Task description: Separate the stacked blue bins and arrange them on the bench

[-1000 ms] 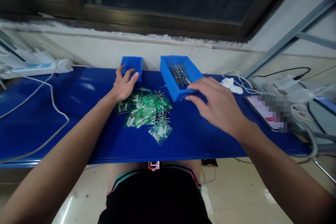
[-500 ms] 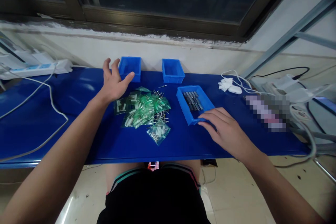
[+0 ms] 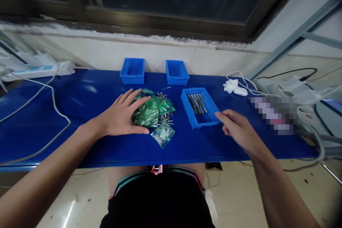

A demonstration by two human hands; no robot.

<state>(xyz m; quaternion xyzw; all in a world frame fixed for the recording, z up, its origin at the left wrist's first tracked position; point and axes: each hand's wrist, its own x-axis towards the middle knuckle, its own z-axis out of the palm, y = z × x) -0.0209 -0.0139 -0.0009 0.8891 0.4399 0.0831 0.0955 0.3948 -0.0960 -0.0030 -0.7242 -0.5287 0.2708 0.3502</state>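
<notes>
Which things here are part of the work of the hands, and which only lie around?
In the work: left hand on green bags; right hand beside tray of dark parts.

Lying about: two blue bins, power strip, white cables.

Left hand [image 3: 121, 115] lies flat on green packets [image 3: 152, 112]; right hand [image 3: 237, 130] beside blue tray [image 3: 188, 108]

Workshop — parts bins [image 3: 133, 71], blue bench [image 3: 80, 96]

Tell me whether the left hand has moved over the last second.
Yes. The left hand came back from the far left bin toward the person and now lies on the green bags.
</notes>
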